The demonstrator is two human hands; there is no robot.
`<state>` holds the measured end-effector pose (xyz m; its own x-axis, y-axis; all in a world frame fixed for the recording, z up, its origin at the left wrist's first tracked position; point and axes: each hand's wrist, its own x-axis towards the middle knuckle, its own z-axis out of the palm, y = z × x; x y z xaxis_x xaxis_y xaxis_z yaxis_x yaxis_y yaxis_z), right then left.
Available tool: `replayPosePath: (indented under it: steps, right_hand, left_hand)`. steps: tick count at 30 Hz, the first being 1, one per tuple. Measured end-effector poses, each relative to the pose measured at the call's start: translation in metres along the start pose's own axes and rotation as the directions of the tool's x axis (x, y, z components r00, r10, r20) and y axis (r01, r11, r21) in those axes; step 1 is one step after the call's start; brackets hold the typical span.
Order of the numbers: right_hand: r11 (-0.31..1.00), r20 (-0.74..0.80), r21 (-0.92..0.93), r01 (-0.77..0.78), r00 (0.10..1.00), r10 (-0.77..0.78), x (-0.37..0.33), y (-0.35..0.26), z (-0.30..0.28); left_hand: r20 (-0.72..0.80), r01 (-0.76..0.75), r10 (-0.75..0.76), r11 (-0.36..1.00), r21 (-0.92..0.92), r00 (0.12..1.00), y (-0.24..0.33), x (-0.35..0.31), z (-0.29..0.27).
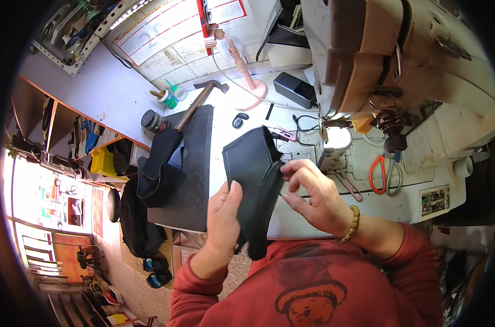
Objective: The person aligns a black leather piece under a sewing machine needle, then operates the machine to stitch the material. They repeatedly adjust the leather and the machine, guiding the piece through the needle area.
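In front of my chest I hold up a black leather piece [246, 163], folded and sewn, shaped like a boot upper. My left hand [225, 218] grips its left edge, thumb on the near face and the other fingers hidden behind. At its right edge, by a raised seam, is my right hand [315, 199], with bent fingers closed on the edge; the exact fingertip contact is hard to make out. A similar black leather upper [160, 177] lies left of my hands on a dark board [195, 158].
A sewing machine [367, 65] fills the right side. Orange-handled scissors [377, 177] lie under it. Beyond my hands are a hammer [197, 103], a pink lamp stand [253, 90], a black box [295, 90], an earpiece [238, 120] and a dark jar [153, 121]. Shelves [67, 122] stand at left.
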<state>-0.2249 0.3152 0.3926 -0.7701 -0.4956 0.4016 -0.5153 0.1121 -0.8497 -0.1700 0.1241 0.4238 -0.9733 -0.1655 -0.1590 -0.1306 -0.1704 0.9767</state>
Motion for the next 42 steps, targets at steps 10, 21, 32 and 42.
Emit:
replayPosePath:
  steps: [10,21,32,42]
  right_hand:
    - [0.564,0.24,0.678,-0.472,0.867,0.437,0.005,0.044,0.031]
    - [-0.031,0.442,0.798,-0.602,0.549,0.709,0.006,0.062,0.038]
    - [-0.03,0.417,0.809,-0.587,0.536,0.734,-0.002,0.059,0.04]
    - [0.012,0.401,0.828,-0.561,0.607,0.686,-0.006,0.045,0.045]
  left_hand:
    - [0.215,-0.252,0.164,0.836,0.487,0.963,-0.052,0.02,-0.006]
    - [0.172,-0.048,-0.109,0.698,0.715,0.979,-0.068,0.039,-0.04]
    - [0.226,-0.387,0.346,0.522,0.761,0.911,-0.083,0.041,-0.019]
    - [0.047,-0.051,0.024,0.667,0.744,0.999,-0.08,0.033,-0.02]
